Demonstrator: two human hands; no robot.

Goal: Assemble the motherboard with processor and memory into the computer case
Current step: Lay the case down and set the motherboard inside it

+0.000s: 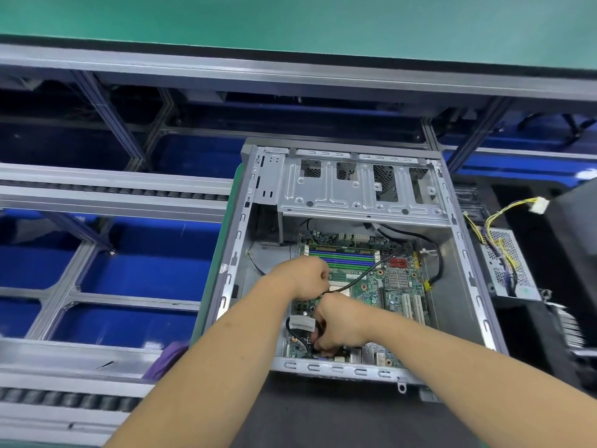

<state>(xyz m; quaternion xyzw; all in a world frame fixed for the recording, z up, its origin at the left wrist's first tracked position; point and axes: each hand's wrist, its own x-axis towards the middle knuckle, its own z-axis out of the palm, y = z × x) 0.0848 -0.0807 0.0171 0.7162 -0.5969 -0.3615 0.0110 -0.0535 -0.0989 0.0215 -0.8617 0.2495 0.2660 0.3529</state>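
Observation:
An open grey computer case point(465, 253) lies on its side in front of me. The green motherboard point(371, 286) sits flat inside it, with blue and green memory slots point(342, 257) near its far edge. My left hand point(307, 276) is curled over the board's middle and grips a thin black cable point(361, 276). My right hand point(339, 321) is just below it, fingers curled down at the board's near edge, pinching a black cable point(295, 334) that carries a white label. The processor area is hidden under my hands.
A metal drive cage point(355, 185) spans the case's far end. A power supply point(510, 263) with yellow and black wires point(504, 211) lies to the right. A conveyor frame with rollers and blue panels point(142, 263) stands to the left. A purple cloth point(168, 357) lies near the case's left corner.

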